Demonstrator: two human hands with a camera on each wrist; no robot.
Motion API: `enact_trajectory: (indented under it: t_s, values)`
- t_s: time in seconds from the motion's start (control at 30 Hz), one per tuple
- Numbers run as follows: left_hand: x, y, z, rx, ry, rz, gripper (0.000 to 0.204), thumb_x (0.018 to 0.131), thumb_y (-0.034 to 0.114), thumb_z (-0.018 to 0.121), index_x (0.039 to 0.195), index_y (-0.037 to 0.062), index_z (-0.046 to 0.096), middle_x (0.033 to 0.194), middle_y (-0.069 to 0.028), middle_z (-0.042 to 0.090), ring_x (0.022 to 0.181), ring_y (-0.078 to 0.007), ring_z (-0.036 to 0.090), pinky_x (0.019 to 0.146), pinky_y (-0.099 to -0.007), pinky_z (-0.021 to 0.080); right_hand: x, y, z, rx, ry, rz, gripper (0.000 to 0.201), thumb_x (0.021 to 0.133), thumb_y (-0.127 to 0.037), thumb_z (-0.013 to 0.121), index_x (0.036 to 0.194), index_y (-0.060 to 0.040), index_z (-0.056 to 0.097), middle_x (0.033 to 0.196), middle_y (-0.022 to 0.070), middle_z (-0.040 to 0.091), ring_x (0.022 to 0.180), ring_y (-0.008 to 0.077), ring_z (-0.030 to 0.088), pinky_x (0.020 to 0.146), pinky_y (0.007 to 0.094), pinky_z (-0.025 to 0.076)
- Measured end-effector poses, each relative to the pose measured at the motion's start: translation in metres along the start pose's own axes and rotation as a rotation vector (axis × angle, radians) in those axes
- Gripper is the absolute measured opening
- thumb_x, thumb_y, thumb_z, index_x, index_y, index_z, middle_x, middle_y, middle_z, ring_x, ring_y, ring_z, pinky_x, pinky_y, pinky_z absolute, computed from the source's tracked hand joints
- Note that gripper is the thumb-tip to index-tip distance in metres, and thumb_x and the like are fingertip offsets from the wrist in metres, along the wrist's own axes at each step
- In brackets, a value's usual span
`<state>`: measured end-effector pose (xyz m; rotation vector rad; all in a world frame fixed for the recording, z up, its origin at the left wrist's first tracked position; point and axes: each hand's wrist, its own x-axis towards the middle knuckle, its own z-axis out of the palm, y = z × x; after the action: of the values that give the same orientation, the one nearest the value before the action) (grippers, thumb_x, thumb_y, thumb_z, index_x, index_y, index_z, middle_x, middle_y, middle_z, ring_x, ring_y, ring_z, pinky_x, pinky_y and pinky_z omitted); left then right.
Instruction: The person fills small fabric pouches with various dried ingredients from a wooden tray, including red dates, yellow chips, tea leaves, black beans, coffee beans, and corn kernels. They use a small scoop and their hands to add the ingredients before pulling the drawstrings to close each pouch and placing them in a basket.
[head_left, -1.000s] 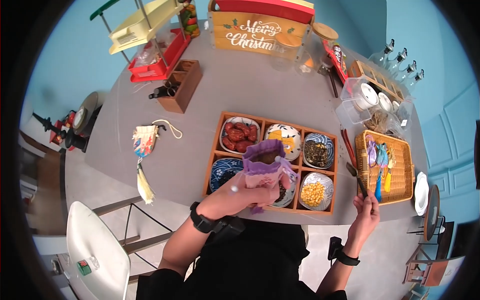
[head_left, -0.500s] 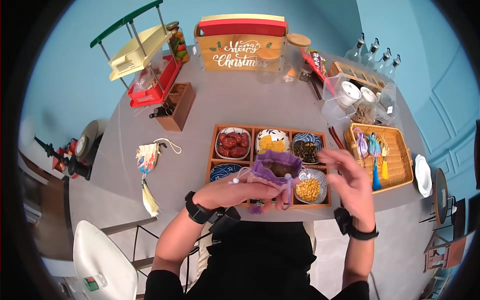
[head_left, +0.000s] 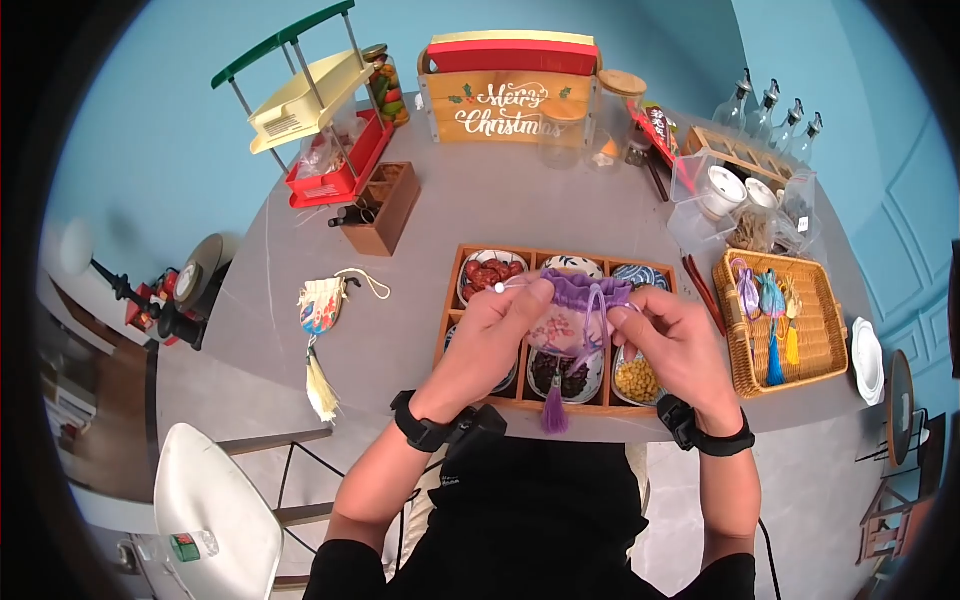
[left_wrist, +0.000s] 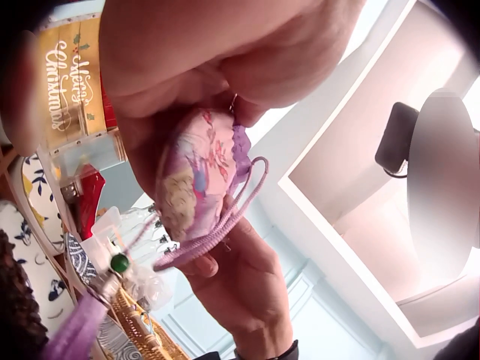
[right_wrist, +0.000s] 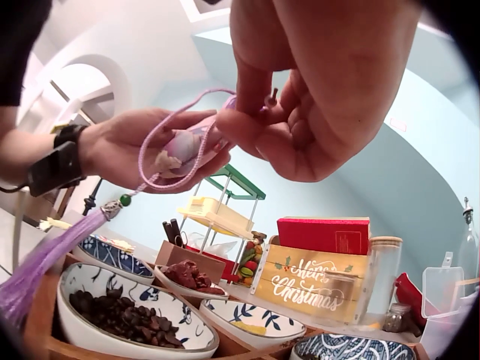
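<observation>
A: Over the near edge of the table (head_left: pixel 300 330), we hold a purple pouch (head_left: pixel 575 315) above the wooden tray (head_left: pixel 455 300) of bowls.

B: Our left hand (head_left: pixel 495 335) pinches the pouch's left rim, fingers curled, a white-beaded cord end sticking out beside the thumb. Our right hand (head_left: pixel 675 340) pinches the drawstring (right_wrist: pixel 161 142) at the right rim, fingers bent.

A: The pouch's tassel (head_left: pixel 553 412) hangs down past the tray's near rail.

B: Below the pouch sits a bowl of dark dried fruit (right_wrist: pixel 120 315); a bowl of corn kernels (head_left: pixel 638 380) lies just right of it, red dates (head_left: pixel 490 275) at the tray's far left.

A: A second pouch (head_left: pixel 322 305) lies flat on the table, well left of the tray. A wicker basket (head_left: pixel 825 335) stands right of the tray, and a Christmas sign (head_left: pixel 505 100) at the far edge.
</observation>
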<state>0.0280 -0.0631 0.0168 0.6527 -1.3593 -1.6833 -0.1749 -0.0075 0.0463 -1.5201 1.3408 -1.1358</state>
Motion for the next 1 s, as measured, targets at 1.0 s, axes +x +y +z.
enact_trajectory:
  t_s: [1.0]
  values:
    - [0.05, 0.048, 0.064, 0.091, -0.205, -0.062, 0.03, 0.102, 0.027, 0.047, 0.092, 0.0025, 0.06, 0.059, 0.0054, 0.038, 0.054, -0.0046, 0.033, 0.051, -0.0208, 0.027, -0.016, -0.016, -0.01, -0.215, 0.308, -0.26, 0.042, 0.076, -0.006, 0.075, 0.116, -0.0006, 0.064, 0.113, 0.008, 0.061, 0.065, 0.0112, 0.053, 0.058, 0.024, 0.045]
